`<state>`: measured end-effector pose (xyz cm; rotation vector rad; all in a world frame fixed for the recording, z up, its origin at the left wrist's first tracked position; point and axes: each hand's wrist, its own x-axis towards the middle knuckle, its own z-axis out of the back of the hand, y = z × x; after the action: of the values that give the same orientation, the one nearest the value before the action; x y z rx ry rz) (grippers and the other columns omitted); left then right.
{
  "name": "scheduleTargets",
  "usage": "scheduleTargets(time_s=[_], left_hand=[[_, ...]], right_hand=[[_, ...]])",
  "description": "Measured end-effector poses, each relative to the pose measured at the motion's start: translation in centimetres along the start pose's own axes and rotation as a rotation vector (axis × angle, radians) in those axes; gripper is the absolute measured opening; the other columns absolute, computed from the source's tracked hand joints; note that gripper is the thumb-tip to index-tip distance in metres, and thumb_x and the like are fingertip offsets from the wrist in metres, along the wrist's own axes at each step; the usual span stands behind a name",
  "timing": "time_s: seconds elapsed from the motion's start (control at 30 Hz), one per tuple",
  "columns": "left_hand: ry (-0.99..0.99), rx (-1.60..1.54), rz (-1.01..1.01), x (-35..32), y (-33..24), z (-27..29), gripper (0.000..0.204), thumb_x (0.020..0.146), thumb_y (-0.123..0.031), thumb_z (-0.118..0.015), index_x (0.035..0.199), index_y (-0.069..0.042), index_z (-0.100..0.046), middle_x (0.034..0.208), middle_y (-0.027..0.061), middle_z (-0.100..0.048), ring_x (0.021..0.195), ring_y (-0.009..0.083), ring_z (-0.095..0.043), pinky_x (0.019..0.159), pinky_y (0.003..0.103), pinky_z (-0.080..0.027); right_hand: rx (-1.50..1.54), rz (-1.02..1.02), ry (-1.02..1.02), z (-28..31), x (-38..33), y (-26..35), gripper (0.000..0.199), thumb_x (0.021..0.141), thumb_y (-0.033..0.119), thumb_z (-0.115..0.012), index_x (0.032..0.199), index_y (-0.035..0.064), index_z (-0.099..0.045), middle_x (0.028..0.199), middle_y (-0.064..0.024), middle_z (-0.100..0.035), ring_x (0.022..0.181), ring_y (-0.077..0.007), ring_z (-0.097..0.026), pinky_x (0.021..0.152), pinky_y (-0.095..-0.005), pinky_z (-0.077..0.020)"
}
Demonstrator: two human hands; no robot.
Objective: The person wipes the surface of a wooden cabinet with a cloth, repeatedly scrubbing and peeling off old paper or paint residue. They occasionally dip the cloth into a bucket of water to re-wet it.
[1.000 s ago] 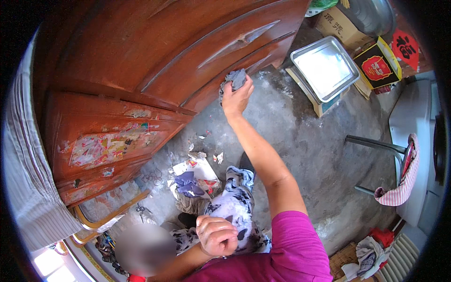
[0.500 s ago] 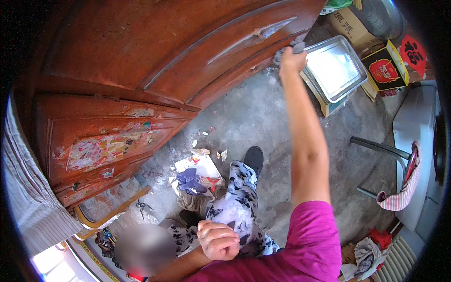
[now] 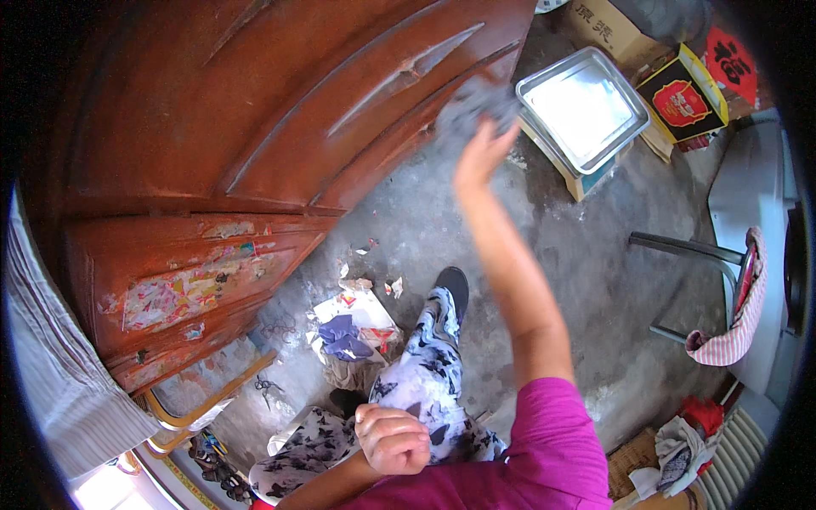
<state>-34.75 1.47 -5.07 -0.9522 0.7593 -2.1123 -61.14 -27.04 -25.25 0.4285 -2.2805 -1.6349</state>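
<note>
My right hand (image 3: 487, 155) reaches forward, its fingers closed on a grey cloth (image 3: 473, 109) that is smeared by motion. The cloth is at the lower edge of a reddish-brown wooden door panel (image 3: 280, 110); whether it touches the wood I cannot tell. Close to my body, over my patterned trousers (image 3: 412, 374), my left hand (image 3: 393, 439) is curled into a fist with nothing showing in it. Below the panel, a lower wooden section (image 3: 195, 293) carries torn, colourful paper remains.
A shiny metal tray (image 3: 583, 110) rests on a low stand at the far right, near a cardboard box (image 3: 599, 34) and a black-and-yellow box (image 3: 682, 100). Paper scraps and a purple cloth (image 3: 344, 337) lie before my foot. A metal-framed chair (image 3: 688, 248) stands at right.
My right hand has swung left and nearer with the grey cloth, away from the tray's edge. The view has shifted slightly. My left fist stays in place.
</note>
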Motion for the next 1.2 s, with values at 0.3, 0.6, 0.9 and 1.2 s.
scheduleTargets(time_s=[0.3,0.6,0.9,1.2], left_hand=[[-0.046,-0.028,0.005,-0.3,0.0,-0.4,0.014,0.083,-0.01,-0.07,0.091,-0.019,-0.062,0.084,-0.0056,-0.07,0.072,0.0131,-0.067,0.074,0.028,-0.042],[0.043,-0.022,-0.028,0.4,-0.7,-1.0,0.015,0.082,-0.01,-0.07,0.091,-0.019,-0.062,0.087,-0.0052,-0.069,0.074,0.0139,-0.066,0.074,0.029,-0.043],[0.002,-0.002,-0.015,0.4,-0.2,-0.6,0.017,0.081,-0.008,-0.069,0.093,-0.016,-0.061,0.085,-0.0051,-0.07,0.074,0.0132,-0.067,0.072,0.029,-0.042],[-0.029,-0.044,-0.011,-0.1,0.1,-0.5,0.016,0.081,-0.009,-0.07,0.093,-0.017,-0.062,0.085,-0.0043,-0.069,0.071,0.0142,-0.067,0.071,0.028,-0.043]], right_hand=[[-0.382,0.009,-0.09,-5.9,6.4,1.0,0.045,0.089,0.009,-0.054,0.131,-0.0087,-0.051,0.133,-0.0278,-0.046,0.119,-0.039,-0.051,0.106,-0.0475,-0.0401],[-0.033,-0.318,0.57,-3.5,-19.3,-0.3,0.042,0.084,-0.004,-0.06,0.125,0.0011,-0.049,0.12,-0.0159,-0.055,0.11,-0.0263,-0.057,0.095,-0.0406,-0.0479],[0.458,-0.206,0.053,-1.9,9.1,2.6,0.064,0.104,0.047,-0.048,0.149,0.0013,-0.042,0.154,-0.0139,-0.04,0.144,-0.0247,-0.035,0.12,-0.0416,-0.0242],[-0.589,0.416,-0.094,-6.2,2.0,-4.0,0.038,0.094,0.007,-0.052,0.127,-0.0116,-0.05,0.139,-0.0306,-0.041,0.128,-0.0475,-0.041,0.111,-0.0547,-0.0326]])
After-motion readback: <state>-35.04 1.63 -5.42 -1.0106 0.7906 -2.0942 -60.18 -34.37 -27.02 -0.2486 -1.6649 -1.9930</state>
